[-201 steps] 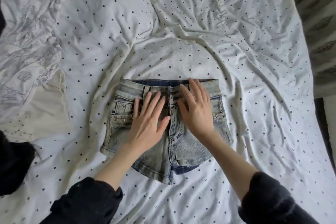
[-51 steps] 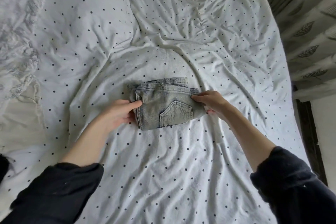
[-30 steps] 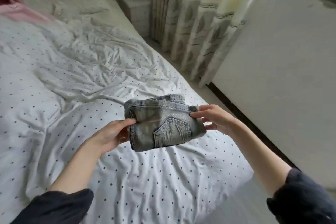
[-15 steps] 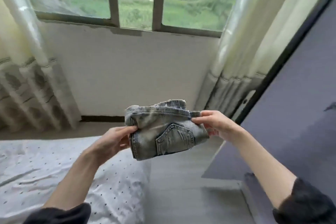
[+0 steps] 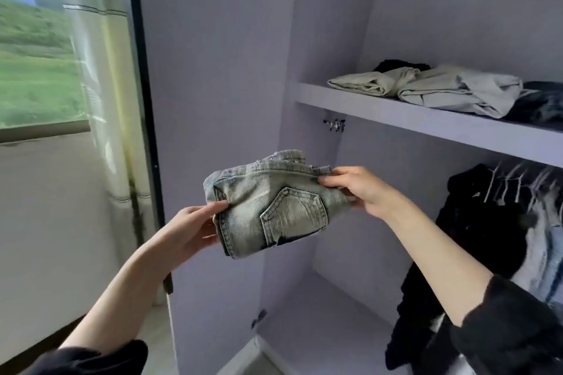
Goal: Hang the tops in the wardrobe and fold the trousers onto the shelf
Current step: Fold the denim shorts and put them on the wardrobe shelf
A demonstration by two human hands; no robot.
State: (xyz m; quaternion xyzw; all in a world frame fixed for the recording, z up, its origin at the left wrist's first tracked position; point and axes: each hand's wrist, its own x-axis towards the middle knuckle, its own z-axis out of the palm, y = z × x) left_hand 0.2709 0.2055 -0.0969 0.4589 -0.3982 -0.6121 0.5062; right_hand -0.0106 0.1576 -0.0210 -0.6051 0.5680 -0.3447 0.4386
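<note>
Both arms are raised and extended forward, bare at the forearms, with dark sleeves pushed back towards the elbows. The left hand is held lower and to the left, thumb on top and pointing right, the fingers tucked beneath what is gripped. The right hand is held higher and to the right, its wrist bent slightly, the thumb and fingers closed in a pinch directed leftward. The folded denim shorts are held between the two hands, one at each end.
</note>
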